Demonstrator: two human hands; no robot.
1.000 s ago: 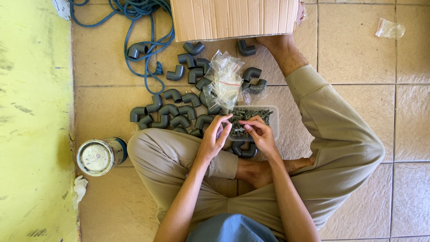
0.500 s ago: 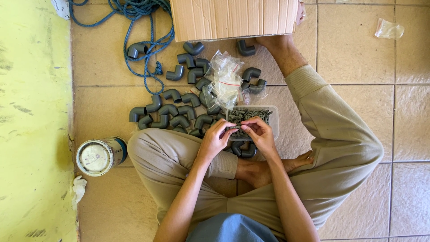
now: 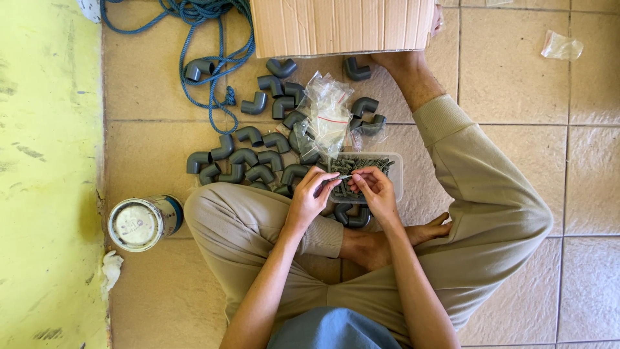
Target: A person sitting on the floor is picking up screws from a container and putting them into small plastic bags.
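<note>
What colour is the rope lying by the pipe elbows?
Blue; the rope shows best in the head view, coiled on the tiled floor beside the grey pipe elbows.

Seated cross-legged on a tiled floor [image 3: 516, 84], seen from above. Left hand [image 3: 310, 197] and right hand [image 3: 374, 190] meeting over a clear plastic tray [image 3: 395, 169] of small grey pieces, fingertips pinching one thin small piece [image 3: 344, 177] between them. Grey pipe elbows [image 3: 248, 155] scattered on the tiles beyond the knees, some under crumpled clear bags [image 3: 326, 119]. Cardboard box [image 3: 342, 26] at the far edge, blue rope [image 3: 206, 39] toward the far left corner. Round tin can [image 3: 139, 223] beside the left knee, near the yellow wall [image 3: 48, 174].
</note>
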